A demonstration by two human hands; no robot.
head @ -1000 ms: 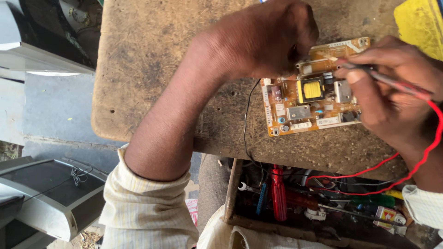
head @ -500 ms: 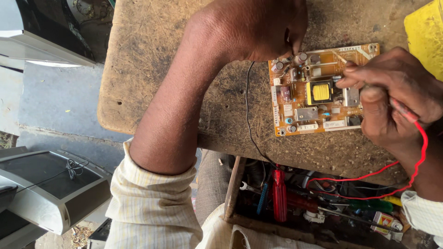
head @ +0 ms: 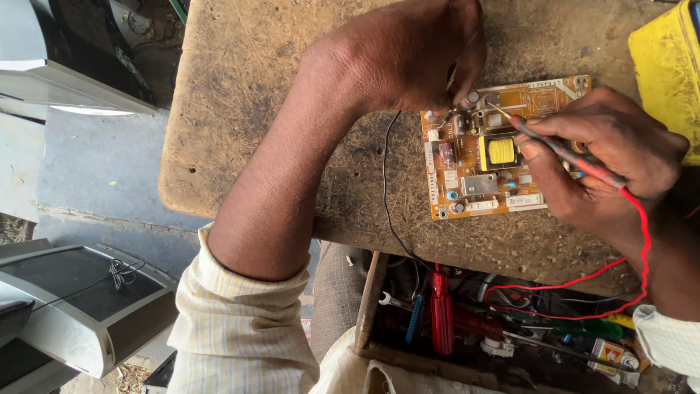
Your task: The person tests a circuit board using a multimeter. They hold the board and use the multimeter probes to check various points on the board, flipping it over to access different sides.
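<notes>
We note a yellow case (head: 667,69) at the desk (head: 255,87) corner; below, a red-handled screwdriver (head: 441,314) in an open drawer (head: 368,306); grey casing (head: 80,306) at left.

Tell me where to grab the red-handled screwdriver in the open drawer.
Grip the red-handled screwdriver around its thick handle, coming straight down from above. It lies lengthwise in the drawer with the handle uppermost and exposed; the red wire and other tools crowd its right side.

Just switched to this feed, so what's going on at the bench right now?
A person is probing an orange circuit board lying on a worn wooden bench. The right hand holds a red test probe, its tip on the board's upper part. The left hand holds a black lead at the board's top left corner. An open drawer below holds a red screwdriver.
</notes>
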